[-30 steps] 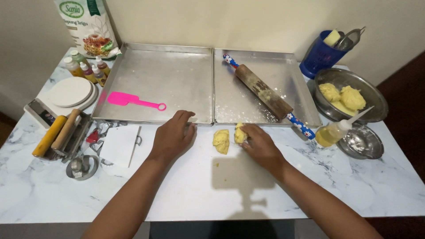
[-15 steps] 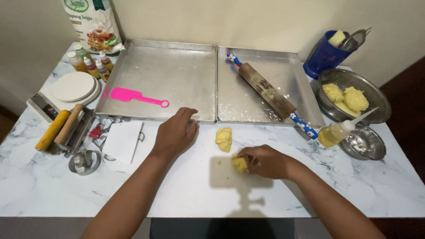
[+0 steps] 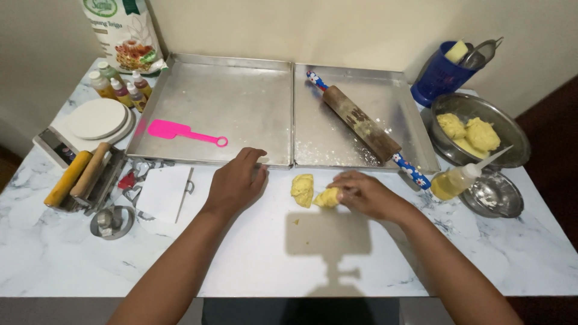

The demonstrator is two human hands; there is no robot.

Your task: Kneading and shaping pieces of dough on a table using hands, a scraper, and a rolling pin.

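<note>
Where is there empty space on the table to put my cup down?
The marble is bare along the near edge, below both arms. The left tray is open apart from the pink spatula. It is crowded at the right by the dough bowl and squeeze bottle, and at the left by the rolling tools.

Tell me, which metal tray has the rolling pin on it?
The right-hand baking tray holds the rolling pin; the left tray holds only a pink spatula.

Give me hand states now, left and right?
Left hand: open, flat on the marble table, holding nothing.
Right hand: closed on a yellow dough piece, beside a second dough piece.
</note>
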